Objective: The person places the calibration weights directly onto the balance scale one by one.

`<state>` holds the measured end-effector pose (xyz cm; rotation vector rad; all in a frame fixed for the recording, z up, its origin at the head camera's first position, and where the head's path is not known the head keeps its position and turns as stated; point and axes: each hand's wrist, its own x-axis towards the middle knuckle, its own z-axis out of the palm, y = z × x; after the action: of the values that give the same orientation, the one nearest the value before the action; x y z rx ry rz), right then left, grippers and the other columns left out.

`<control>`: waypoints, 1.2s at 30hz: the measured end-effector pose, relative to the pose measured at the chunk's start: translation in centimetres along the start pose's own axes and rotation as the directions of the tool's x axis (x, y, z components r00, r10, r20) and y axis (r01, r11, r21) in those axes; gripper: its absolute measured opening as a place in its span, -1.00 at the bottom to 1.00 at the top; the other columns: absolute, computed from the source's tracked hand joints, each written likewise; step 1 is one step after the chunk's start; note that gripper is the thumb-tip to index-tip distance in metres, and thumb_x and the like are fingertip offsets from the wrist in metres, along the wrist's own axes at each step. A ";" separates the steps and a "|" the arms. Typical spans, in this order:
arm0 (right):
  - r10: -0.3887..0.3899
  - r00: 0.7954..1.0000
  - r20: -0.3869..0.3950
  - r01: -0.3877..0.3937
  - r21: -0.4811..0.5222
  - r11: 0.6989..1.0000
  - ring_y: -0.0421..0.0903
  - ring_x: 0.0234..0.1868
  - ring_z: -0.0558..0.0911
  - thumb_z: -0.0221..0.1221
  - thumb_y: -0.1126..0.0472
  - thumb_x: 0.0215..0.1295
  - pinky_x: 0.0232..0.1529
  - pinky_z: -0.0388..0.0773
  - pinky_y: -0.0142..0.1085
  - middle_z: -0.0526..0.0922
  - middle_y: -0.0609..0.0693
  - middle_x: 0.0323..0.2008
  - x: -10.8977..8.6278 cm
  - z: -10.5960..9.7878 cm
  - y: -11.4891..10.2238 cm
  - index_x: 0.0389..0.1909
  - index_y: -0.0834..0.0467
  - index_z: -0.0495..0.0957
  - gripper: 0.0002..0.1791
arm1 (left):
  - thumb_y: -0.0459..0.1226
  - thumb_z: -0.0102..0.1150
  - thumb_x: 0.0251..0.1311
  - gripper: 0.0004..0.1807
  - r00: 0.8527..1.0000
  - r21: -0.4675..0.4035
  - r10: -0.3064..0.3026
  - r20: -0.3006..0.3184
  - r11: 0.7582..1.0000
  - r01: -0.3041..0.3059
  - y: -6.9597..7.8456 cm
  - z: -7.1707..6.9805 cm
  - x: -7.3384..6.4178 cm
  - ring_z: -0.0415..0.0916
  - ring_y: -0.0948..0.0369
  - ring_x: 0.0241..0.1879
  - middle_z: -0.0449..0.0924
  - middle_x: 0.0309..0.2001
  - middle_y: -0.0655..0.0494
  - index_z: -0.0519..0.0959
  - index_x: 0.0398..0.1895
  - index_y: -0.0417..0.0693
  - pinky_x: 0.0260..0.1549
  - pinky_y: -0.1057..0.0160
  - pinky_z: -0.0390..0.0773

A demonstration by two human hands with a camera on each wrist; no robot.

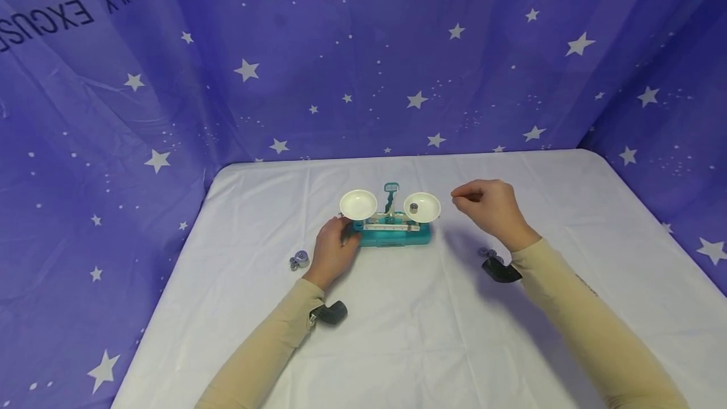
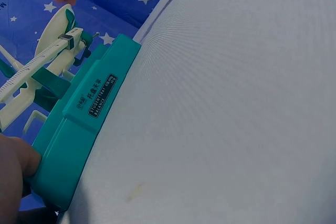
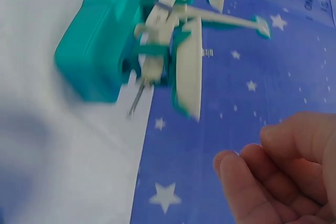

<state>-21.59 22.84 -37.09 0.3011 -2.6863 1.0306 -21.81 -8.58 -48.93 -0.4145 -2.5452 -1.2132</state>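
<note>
A teal balance scale (image 1: 396,237) with two white pans stands on the white table. My left hand (image 1: 335,250) grips the left end of its base, the thumb (image 2: 25,157) on the front side; the other fingers are mostly hidden. One small metal weight (image 1: 414,208) sits in the right pan (image 1: 430,207), and the left pan (image 1: 358,206) holds nothing visible. Raised just right of the right pan, my right hand (image 1: 490,207) has its fingers loosely bent. In the right wrist view, nothing shows between the fingertips of that hand (image 3: 286,177).
Several metal weights (image 1: 301,259) stand on the table left of my left hand. Another small group of weights (image 1: 490,253) lies below my right wrist, partly covered by the black wrist camera (image 1: 501,270). A purple starry curtain (image 1: 363,68) hangs behind the white tablecloth (image 1: 397,320).
</note>
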 end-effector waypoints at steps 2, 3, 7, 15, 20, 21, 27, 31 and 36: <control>0.026 1.000 -0.010 -0.026 -0.008 1.000 0.04 -0.25 0.77 0.28 0.32 0.26 -0.32 0.57 -0.51 0.82 0.20 -0.27 -0.5 -0.8 0.7 -0.23 0.25 0.78 -0.85 | -0.28 0.21 0.19 -0.62 1.000 -0.001 0.001 -0.003 1.000 -0.001 -0.1 0.0 0.0 0.60 -0.15 0.08 0.70 -0.01 -0.22 0.62 0.05 -0.28 0.22 -0.15 0.50; 0.039 0.999 -0.012 -0.039 -0.012 0.999 -0.01 -0.26 0.76 0.28 0.31 0.27 -0.32 0.56 -0.53 0.82 0.20 -0.26 -0.8 -1.2 1.0 -0.23 0.24 0.78 -0.85 | -0.28 0.22 0.19 -0.62 1.000 -0.001 0.001 -0.003 1.000 -0.001 -0.1 0.0 0.0 0.60 -0.15 0.08 0.70 -0.01 -0.22 0.62 0.05 -0.28 0.22 -0.15 0.50; 0.096 0.995 -0.004 -0.096 -0.020 0.995 -0.36 -0.31 0.66 0.28 0.24 0.30 -0.34 0.54 -0.56 0.81 0.20 -0.22 -2.1 -2.4 2.4 -0.20 0.21 0.78 -0.83 | -0.29 0.22 0.20 -0.63 1.000 -0.007 0.004 -0.005 1.000 -0.004 -0.1 -0.1 0.0 0.61 -0.14 0.07 0.70 -0.02 -0.21 0.63 0.05 -0.27 0.20 -0.14 0.51; 0.168 0.986 0.016 -0.167 -0.042 0.985 -0.60 -0.36 0.53 0.29 0.19 0.32 -0.39 0.53 -0.55 0.81 0.22 -0.20 -4.7 -3.4 5.0 -0.16 0.25 0.77 -0.78 | -0.30 0.21 0.22 -0.64 1.000 -0.007 -0.006 0.001 1.000 0.006 0.0 -0.1 -0.1 0.61 -0.12 0.06 0.70 -0.04 -0.19 0.63 0.06 -0.27 0.19 -0.13 0.52; 0.177 0.984 0.010 -0.176 -0.071 0.982 -0.66 -0.38 0.50 0.30 0.22 0.30 -0.39 0.52 -0.56 0.81 0.22 -0.24 -6.2 -3.4 6.5 -0.20 0.26 0.77 -0.81 | -0.29 0.21 0.21 -0.63 1.000 -0.010 -0.010 0.008 1.000 0.010 0.2 0.0 -0.1 0.61 -0.12 0.03 0.70 -0.06 -0.20 0.63 0.05 -0.28 0.17 -0.12 0.53; 0.175 0.985 0.006 -0.174 -0.078 0.982 -0.68 -0.38 0.49 0.31 0.23 0.29 -0.39 0.51 -0.57 0.81 0.22 -0.24 -6.5 -3.4 6.8 -0.21 0.26 0.77 -0.82 | -0.29 0.21 0.21 -0.63 1.000 -0.010 -0.009 0.009 1.000 0.009 0.2 0.0 -0.1 0.61 -0.12 0.03 0.70 -0.06 -0.20 0.63 0.05 -0.28 0.16 -0.12 0.53; 0.180 0.984 0.003 -0.179 -0.101 0.979 -0.68 -0.36 0.47 0.33 0.24 0.27 -0.34 0.47 -0.62 0.82 0.22 -0.24 -7.8 -3.1 7.9 -0.22 0.24 0.78 -0.84 | -0.30 0.20 0.21 -0.62 1.000 -0.009 -0.005 0.006 1.000 0.005 0.0 0.1 0.0 0.61 -0.13 0.07 0.70 -0.02 -0.21 0.62 0.06 -0.29 0.21 -0.13 0.51; 0.197 0.980 0.017 -0.194 -0.115 0.974 -0.56 -0.35 0.55 0.33 0.25 0.26 -0.34 0.49 -0.59 0.82 0.20 -0.25 -8.5 -2.8 8.6 -0.22 0.23 0.78 -0.84 | -0.30 0.20 0.21 -0.62 1.000 -0.009 -0.015 0.012 1.000 0.015 0.1 0.1 0.1 0.60 -0.13 0.09 0.70 0.00 -0.21 0.62 0.07 -0.29 0.23 -0.13 0.50; 0.207 0.977 0.044 -0.201 -0.105 0.974 -0.47 -0.36 0.59 0.32 0.26 0.26 -0.39 0.53 -0.51 0.82 0.19 -0.27 -9.2 -2.1 9.1 -0.21 0.24 0.78 -0.84 | -0.29 0.20 0.22 -0.61 0.999 -0.011 -0.029 0.019 1.000 0.029 0.2 0.1 0.1 0.59 -0.14 0.11 0.69 0.02 -0.22 0.61 0.09 -0.30 0.25 -0.13 0.49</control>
<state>-15.07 31.85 -44.06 0.0345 -2.8539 0.9487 -21.85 -8.42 -48.80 -0.3950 -2.5701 -1.2404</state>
